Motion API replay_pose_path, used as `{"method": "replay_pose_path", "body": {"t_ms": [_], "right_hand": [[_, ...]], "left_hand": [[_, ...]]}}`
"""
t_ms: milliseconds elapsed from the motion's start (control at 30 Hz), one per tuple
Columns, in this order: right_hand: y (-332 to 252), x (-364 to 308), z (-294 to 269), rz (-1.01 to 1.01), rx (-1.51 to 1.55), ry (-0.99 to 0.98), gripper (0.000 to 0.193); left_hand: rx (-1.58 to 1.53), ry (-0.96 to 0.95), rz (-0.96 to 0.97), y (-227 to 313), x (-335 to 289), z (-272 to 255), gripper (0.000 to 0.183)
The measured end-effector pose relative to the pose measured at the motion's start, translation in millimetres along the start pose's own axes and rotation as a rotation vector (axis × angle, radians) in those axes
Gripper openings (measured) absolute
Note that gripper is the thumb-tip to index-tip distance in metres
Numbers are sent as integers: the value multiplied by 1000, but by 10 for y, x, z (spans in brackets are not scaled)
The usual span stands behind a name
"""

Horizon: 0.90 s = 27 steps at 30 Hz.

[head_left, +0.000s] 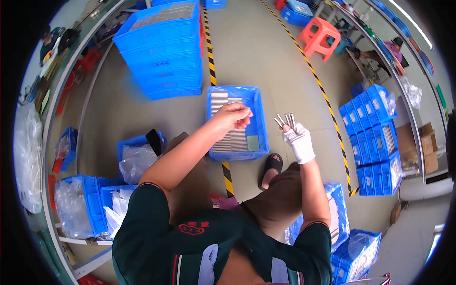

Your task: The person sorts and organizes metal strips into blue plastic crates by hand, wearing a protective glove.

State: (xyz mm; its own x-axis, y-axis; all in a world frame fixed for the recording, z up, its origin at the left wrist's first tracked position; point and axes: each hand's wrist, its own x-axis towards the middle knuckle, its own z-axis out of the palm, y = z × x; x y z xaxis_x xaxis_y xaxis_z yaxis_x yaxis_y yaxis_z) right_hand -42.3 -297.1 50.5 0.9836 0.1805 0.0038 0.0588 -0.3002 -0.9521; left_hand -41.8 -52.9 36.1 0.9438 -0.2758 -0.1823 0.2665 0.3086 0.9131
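Grey floor (pixel 280 76) | metal rods (pixel 292 121) gripped in right hand (pixel 299 143) (gloved) | left hand (pixel 231 118) curled over blue bin (pixel 258 124), hold unclear

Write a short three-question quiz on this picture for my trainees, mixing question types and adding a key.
1. Multiple choice: What does the gloved right hand hold?
A) a cup
B) several metal rods
C) a knife

2. True or false: The left hand is bare.

3. Fill the gap: Near the close right corner of the blue box in front of the person lies a flat ____ square.

Key
1. B
2. True
3. green
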Motion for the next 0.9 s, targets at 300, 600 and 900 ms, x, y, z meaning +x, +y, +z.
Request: {"method": "replay_pose_path", "body": {"t_ms": [300,600,900], "right_hand": [[-6,322,775,-137,-137,-67,12],[7,415,814,-329,-382,33,13],[23,362,818,-291,-345,48,12]], "left_hand": [[-352,23,-37,-225,103,-256,15],[-451,28,-70,-278,174,-270,13],[-132,155,32,-257,93,-189,17]]}}
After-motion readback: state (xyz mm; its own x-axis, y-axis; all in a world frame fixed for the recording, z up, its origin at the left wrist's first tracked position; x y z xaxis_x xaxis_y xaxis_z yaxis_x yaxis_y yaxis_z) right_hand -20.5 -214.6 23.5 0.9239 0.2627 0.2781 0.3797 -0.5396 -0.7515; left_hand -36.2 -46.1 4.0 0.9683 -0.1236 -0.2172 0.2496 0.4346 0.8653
